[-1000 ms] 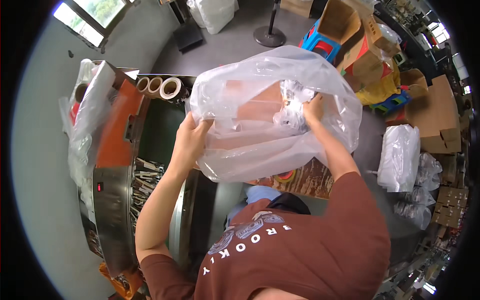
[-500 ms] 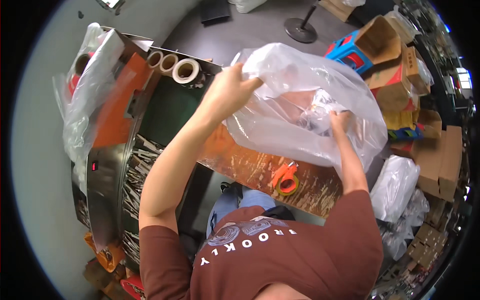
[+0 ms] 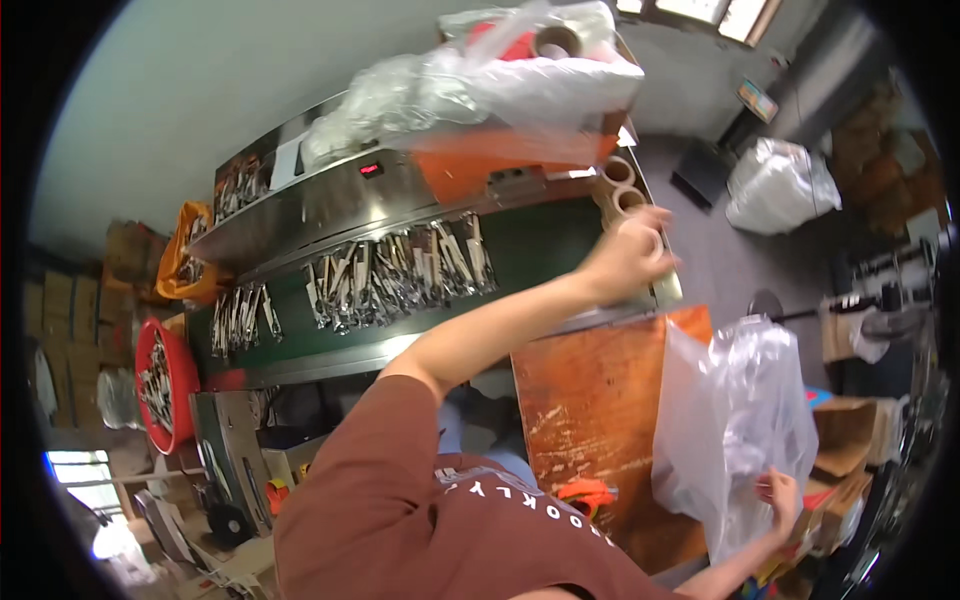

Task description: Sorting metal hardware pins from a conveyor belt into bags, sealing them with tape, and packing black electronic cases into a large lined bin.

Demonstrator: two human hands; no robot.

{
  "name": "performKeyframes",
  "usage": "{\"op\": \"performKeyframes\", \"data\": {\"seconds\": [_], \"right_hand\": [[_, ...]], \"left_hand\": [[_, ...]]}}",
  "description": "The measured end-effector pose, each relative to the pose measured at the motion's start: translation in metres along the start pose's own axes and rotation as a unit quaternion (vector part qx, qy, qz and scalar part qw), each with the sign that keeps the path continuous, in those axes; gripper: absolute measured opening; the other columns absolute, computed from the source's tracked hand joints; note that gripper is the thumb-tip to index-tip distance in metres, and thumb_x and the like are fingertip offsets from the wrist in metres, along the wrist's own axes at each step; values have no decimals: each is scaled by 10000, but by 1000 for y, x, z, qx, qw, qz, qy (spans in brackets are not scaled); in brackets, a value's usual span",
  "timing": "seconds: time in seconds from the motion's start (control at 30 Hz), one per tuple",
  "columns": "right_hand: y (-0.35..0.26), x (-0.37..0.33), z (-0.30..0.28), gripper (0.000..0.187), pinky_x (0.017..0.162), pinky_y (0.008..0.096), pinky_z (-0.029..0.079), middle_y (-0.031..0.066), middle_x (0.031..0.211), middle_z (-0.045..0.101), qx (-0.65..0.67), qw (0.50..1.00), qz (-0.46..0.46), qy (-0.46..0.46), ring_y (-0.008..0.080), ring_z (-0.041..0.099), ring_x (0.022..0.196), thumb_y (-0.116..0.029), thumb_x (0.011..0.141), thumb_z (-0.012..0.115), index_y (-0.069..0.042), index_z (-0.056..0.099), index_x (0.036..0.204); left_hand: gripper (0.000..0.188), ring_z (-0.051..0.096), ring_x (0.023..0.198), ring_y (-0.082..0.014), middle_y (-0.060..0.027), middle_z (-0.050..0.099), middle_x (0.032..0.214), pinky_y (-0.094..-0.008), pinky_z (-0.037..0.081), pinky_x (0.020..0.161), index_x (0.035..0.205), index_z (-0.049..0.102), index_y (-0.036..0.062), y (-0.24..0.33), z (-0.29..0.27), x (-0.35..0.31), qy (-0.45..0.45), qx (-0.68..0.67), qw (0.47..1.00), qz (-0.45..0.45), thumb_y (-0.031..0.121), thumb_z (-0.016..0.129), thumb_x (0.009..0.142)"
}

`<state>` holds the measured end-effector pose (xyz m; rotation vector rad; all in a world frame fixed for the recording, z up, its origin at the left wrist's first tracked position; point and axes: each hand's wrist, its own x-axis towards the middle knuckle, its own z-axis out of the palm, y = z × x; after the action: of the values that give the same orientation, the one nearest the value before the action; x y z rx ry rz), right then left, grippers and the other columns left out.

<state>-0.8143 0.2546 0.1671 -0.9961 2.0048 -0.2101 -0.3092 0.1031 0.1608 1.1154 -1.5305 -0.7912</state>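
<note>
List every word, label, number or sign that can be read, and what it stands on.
Brown T-shirt: white capital letters across the chest; I won't copy them out.
Small red display on the metal housing: too small to read.
Small coloured panel at upper right: too small and blurred to read.
Translucent plastic bag: no print I can make out.

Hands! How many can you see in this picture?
2. The left hand is near the cardboard rolls, and the right hand is at the see-through plastic bag. No others show.
</note>
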Motion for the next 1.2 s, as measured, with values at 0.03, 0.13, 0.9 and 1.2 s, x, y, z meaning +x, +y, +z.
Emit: {"op": "performKeyframes", "data": {"seconds": [0.03, 0.13, 0.9, 1.2], "right_hand": [[-46, -38, 5, 334, 606, 224, 441, 66, 734, 632, 36, 991, -117, 46, 125, 592, 652, -309, 890, 510, -8, 612, 789], [-199, -119, 90, 209, 592, 218, 397, 35, 665, 521, 21, 898, -423, 118, 96, 495, 646, -111, 878, 526, 14, 536, 712], [-529, -100, 411, 273, 708, 297, 422, 103, 954, 550, 13, 676, -734, 53, 208, 530, 855, -49, 698, 680, -13, 582, 950], [-467, -144, 485, 50, 727, 272, 431, 73, 804, 599, 116, 633, -708, -292, 167, 545, 773, 55, 743, 595, 8, 589, 760]], "left_hand": [[442, 562, 856, -201, -125, 539, 985, -310, 460, 765, 1073, 494, -25, -4, -45, 0, 89, 22, 993, -79, 121, 671, 695], [473, 487, 883, -247, -146, 493, 956, -353, 408, 779, 1074, 437, -24, -96, -149, 4, 420, 180, 887, -64, 105, 663, 679], [108, 524, 590, -58, -38, 597, 653, -195, 427, 542, 729, 581, 0, -45, -251, 18, 296, -373, 878, -51, 63, 656, 777], [121, 551, 702, -68, -12, 596, 771, -204, 453, 672, 760, 561, 44, -20, -276, -149, 341, -335, 877, -58, 119, 634, 821]]}}
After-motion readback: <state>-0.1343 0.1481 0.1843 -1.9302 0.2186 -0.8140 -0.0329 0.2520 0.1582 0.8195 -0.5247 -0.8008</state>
